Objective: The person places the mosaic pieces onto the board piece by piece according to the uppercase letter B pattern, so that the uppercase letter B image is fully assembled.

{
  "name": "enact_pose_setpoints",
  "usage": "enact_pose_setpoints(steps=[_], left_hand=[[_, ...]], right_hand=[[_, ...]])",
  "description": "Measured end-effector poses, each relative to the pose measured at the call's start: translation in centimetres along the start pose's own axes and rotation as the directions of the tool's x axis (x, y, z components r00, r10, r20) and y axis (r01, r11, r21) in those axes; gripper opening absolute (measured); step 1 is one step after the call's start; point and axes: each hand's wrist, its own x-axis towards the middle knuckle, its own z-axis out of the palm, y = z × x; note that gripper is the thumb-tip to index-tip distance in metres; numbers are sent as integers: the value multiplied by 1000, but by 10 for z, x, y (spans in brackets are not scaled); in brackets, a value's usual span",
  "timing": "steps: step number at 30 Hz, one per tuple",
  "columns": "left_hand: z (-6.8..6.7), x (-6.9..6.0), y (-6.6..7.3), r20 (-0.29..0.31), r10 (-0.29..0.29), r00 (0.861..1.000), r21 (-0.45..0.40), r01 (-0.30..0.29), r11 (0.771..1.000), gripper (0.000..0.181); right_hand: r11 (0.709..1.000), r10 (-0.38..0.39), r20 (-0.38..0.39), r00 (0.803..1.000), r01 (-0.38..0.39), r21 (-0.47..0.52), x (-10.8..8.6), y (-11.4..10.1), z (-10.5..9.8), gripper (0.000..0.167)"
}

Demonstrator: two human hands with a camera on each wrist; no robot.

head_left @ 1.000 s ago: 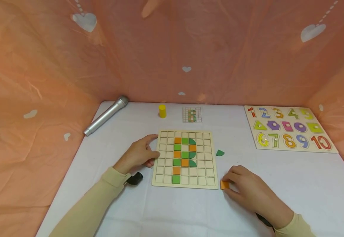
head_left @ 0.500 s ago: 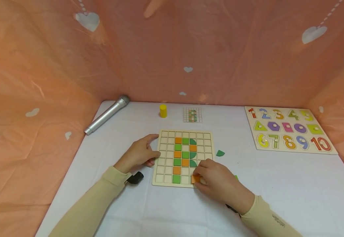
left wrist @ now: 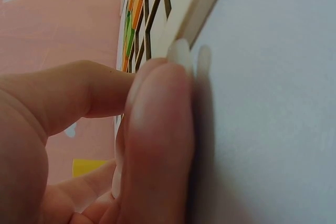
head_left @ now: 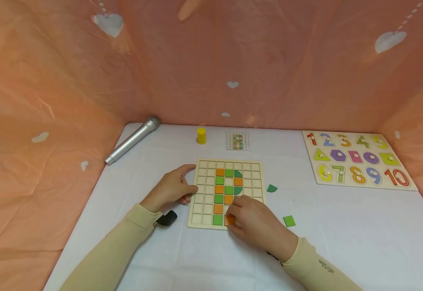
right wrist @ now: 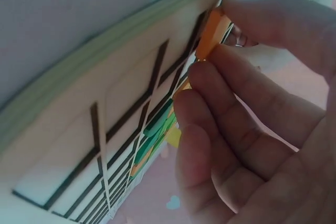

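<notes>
A wooden grid board (head_left: 200, 208) lies on the table, with orange and green square tiles and dark green quarter-round pieces set in its cells. At its left edge my left hand (head_left: 169, 188) touches the rim with extended thumb and index finger. My right hand (head_left: 256, 222) pinches an orange square tile (right wrist: 211, 32) between thumb and index finger. That tile is at the bottom row, just right of the lowest green tile (head_left: 217, 220). In the head view, the right hand hides the board's lower right part. Right of the board lie a loose quarter-round piece (head_left: 271, 188) and a green square tile (head_left: 289, 221).
Behind the board stand a small yellow cylinder (head_left: 201, 136) and a printed pattern card (head_left: 238, 140). A silver microphone (head_left: 133, 140) lies at the back left. At the back right is a number and shape puzzle board (head_left: 360, 160).
My right hand has carried the orange square tile left from the table onto the board's bottom row. The loose green square has come into view. My left hand stays put.
</notes>
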Motion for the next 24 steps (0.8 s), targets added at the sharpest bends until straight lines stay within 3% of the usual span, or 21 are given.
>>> enact_pose_setpoints(steps=[24], left_hand=[[-1,-1,2,-1,-2,1000,29,2,1000,83]], right_hand=[[1000,-19,-15,1000,19,-13,1,0,4,10]])
